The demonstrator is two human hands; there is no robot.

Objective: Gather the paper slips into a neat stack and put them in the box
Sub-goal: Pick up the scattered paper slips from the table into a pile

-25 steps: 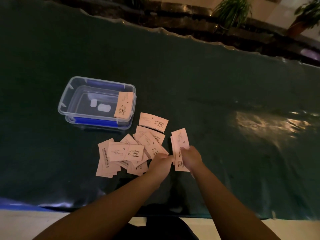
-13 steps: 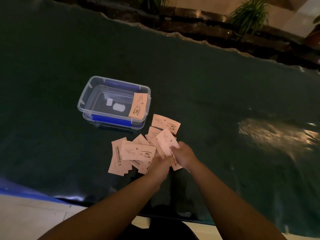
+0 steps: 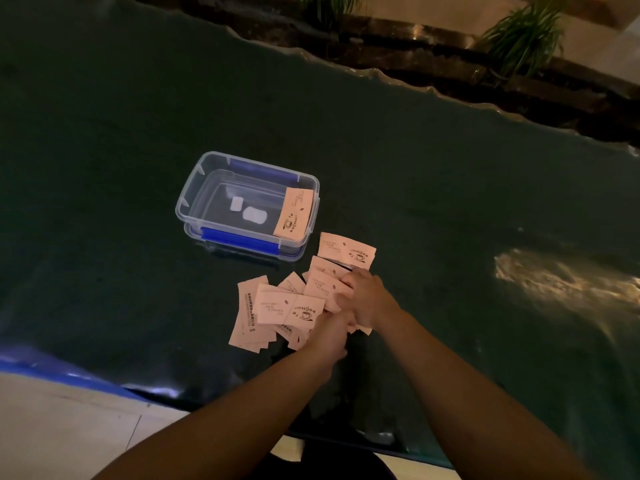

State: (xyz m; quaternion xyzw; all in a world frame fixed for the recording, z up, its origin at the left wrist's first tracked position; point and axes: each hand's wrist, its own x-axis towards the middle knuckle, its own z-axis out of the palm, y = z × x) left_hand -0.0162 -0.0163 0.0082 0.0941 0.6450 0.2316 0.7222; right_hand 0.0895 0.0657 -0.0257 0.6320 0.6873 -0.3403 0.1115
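On the dark green worktop [image 3: 450, 209] a clear plastic box [image 3: 207, 188] with blue clips holds one paper slip [image 3: 294, 216] against its right wall. Just right of the box lies a loose pile of coffee-printed slips [image 3: 287, 308]. The left hand [image 3: 329, 336] and right hand [image 3: 369, 299] press together there, fingers closed on several slips.

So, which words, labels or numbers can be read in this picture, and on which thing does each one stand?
"COFFEE", beside a cup drawing: on the front slip of the pile.
Same cup design on the far slip and the slip in the box: wording too small to read.
Small print and barcode strip on the left slip: too blurred.
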